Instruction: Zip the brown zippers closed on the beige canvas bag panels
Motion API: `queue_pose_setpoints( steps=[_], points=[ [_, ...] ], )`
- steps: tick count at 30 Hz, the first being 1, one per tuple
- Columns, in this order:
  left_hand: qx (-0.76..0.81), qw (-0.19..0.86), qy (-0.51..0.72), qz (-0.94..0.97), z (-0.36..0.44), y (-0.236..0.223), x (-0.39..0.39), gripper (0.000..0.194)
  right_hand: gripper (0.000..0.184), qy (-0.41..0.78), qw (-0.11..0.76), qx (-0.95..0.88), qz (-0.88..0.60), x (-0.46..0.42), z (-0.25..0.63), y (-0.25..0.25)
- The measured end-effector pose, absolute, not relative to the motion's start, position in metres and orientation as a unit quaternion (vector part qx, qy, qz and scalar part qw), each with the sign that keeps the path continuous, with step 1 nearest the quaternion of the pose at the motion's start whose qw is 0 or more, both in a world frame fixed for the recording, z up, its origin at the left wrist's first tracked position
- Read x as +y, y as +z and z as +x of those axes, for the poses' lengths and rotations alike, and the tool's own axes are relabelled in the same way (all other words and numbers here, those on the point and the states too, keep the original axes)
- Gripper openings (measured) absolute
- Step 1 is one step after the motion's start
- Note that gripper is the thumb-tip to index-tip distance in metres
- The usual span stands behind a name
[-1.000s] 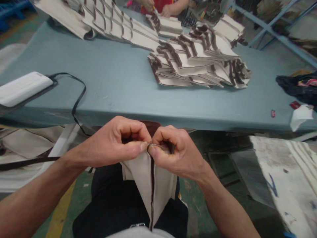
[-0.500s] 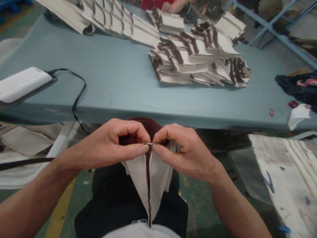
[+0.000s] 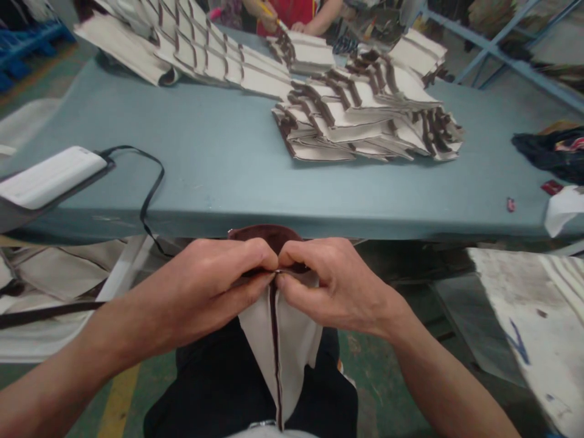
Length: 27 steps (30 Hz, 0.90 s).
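A cream fabric piece (image 3: 295, 340) with a dark brown seam down its middle hangs above my lap, narrowing to a point at the bottom. My left hand (image 3: 223, 277) pinches its upper edge just left of the seam, thumb and forefinger closed. From the other side my right hand (image 3: 331, 280) grips the same edge, its fingertips almost touching the left ones. A thin bit of edge shows between them, too small to make out. Behind the fingers rises a brown curved panel (image 3: 269, 233), partly hidden by both hands.
On the blue-green table (image 3: 219, 176) lies a pile of cream pieces with brown edges (image 3: 365, 115). More overlapping pieces (image 3: 219, 55) stretch to the back left. A white device with a black strap (image 3: 55, 176) sits left. Across the table is a person in red (image 3: 296, 15).
My left hand has turned so its back faces up more, and its fingertips have closed in towards the seam. The view has shifted slightly. The far person's hand now shows a yellow tool.
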<state>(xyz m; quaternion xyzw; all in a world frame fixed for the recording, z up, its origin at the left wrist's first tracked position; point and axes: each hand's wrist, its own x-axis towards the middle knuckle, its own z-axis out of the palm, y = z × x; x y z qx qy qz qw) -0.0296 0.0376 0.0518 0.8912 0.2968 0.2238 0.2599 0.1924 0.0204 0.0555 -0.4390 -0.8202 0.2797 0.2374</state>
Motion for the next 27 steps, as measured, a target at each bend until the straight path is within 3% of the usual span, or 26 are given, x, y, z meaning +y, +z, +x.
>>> queue_pose_setpoints(
  steps=[3,8,11,14,19,27],
  points=[
    [0.249,0.172,0.261,0.916,-0.03,0.042,0.03,0.021,0.009,0.383,0.242,-0.769,-0.451,0.022,0.194,0.056],
    [0.204,0.08,0.308,0.926,-0.037,0.029,0.023,0.03,0.018,0.671,0.245,-0.584,-0.386,0.024,0.195,0.056],
    [0.197,0.045,0.283,0.938,-0.041,0.028,0.024,0.038,0.024,0.728,0.259,-0.515,-0.371,0.025,0.193,0.05],
    [0.188,0.035,0.274,0.942,-0.041,0.027,0.026,0.038,0.021,0.746,0.273,-0.481,-0.37,0.024,0.192,0.045],
    [0.245,0.147,0.338,0.897,-0.033,0.026,0.018,0.034,0.013,0.734,0.264,-0.498,-0.378,0.021,0.19,0.048],
    [0.325,0.344,0.235,0.849,-0.031,0.049,0.021,0.02,0.003,0.503,0.295,-0.682,-0.442,0.01,0.188,0.058]
  ],
)
